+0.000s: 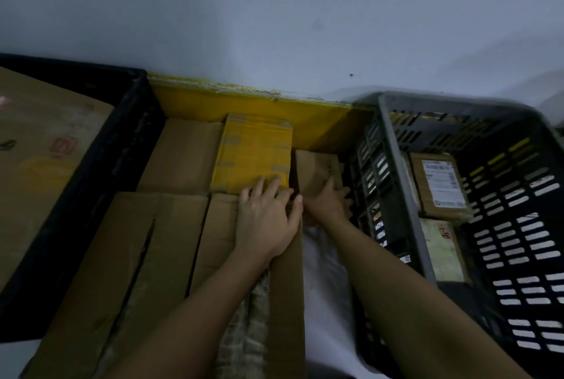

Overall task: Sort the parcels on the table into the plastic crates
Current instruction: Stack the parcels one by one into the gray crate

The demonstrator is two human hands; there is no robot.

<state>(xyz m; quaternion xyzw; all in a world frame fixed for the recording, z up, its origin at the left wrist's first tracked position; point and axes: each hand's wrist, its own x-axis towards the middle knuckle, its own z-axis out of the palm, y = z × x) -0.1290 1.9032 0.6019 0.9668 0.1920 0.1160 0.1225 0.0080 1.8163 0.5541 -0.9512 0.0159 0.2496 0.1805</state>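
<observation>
A yellow-taped parcel (253, 150) lies among brown cardboard parcels on the yellow table (323, 122). My left hand (265, 217) rests on its near edge with the fingers stretched out flat. Just to the right stands a small brown parcel (314, 168). My right hand (328, 201) holds its near right corner, thumb on the top face and fingers curled round the side. A grey slotted crate (396, 171) stands at the right with two labelled parcels (438, 185) inside. At the left, a black crate (100, 171) holds a large cardboard box (39, 146).
Flat brown boxes (137, 241) fill the table's near left under my left forearm. A white plastic-wrapped parcel (320, 259) lies between my arms. The wall rises directly behind the table, and the two crates close in both sides.
</observation>
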